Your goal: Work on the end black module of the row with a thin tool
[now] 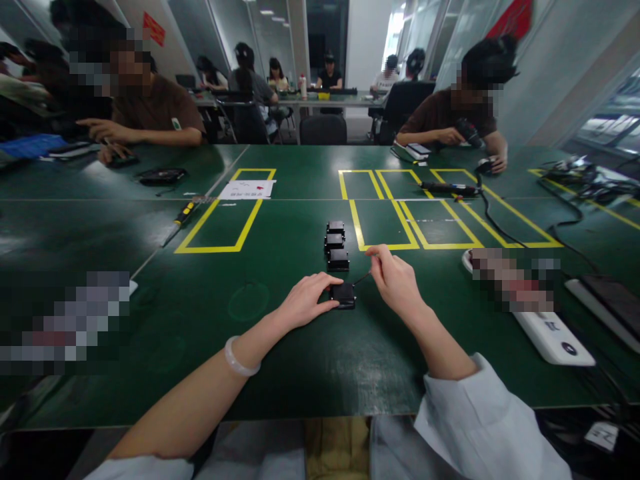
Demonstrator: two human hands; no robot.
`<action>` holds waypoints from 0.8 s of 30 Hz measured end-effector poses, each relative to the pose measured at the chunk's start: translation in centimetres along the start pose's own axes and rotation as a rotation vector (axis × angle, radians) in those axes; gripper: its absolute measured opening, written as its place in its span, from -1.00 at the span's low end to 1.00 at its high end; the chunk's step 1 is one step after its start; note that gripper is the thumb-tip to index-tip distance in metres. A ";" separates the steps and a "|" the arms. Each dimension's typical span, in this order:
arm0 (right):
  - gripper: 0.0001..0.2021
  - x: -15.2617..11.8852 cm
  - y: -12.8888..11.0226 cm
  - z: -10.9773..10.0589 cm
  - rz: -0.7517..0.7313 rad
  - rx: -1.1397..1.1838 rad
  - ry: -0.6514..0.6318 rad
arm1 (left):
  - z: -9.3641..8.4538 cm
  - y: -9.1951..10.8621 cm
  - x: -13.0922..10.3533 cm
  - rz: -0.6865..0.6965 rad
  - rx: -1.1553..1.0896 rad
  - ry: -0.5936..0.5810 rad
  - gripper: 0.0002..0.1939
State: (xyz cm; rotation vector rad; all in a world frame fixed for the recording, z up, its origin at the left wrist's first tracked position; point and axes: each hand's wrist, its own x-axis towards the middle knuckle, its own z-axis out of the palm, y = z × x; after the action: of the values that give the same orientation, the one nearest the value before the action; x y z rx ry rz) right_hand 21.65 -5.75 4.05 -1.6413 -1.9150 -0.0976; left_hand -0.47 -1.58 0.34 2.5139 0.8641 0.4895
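Note:
A small black box (pixel 343 295) with metal studs at its corners lies on the green table in front of me. My left hand (pixel 311 298) grips it from the left, thumb at the near side and fingers over the far edge. Pinched in my right hand (pixel 395 277) is a thin dark rod (pixel 363 277), slanting down to the box's right far corner. Whether the rod is a tool or a wire, I cannot tell. Just beyond, three similar black boxes (pixel 338 259) stand in a row leading away from me.
Yellow tape rectangles (pixel 207 251) mark the green table (pixel 300 373). A yellow-black screwdriver (pixel 184 215) lies left, near a paper sheet (pixel 249 190). A black powered screwdriver (pixel 450 189) with a cable lies right, beyond a white device (pixel 555 337). Two people sit opposite, one holding a drill-like tool (pixel 470 133).

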 end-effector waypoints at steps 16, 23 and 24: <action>-0.74 0.0 0.2 0.0 -0.007 -0.030 0.042 | 0.0 -0.1 0.0 0.003 0.005 -0.001 -0.60; -0.73 0.0 0.2 -0.1 -0.027 -0.007 0.051 | 0.1 0.0 -0.1 0.005 -0.006 0.006 -0.60; -0.72 0.0 0.2 -0.2 -0.017 0.002 0.046 | 0.1 0.0 -0.1 0.003 -0.006 0.005 -0.60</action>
State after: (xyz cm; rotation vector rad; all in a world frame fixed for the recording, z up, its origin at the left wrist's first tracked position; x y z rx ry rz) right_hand 21.90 -5.75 4.12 -1.6077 -1.8943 -0.1393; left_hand -0.48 -1.63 0.25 2.5103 0.8594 0.4988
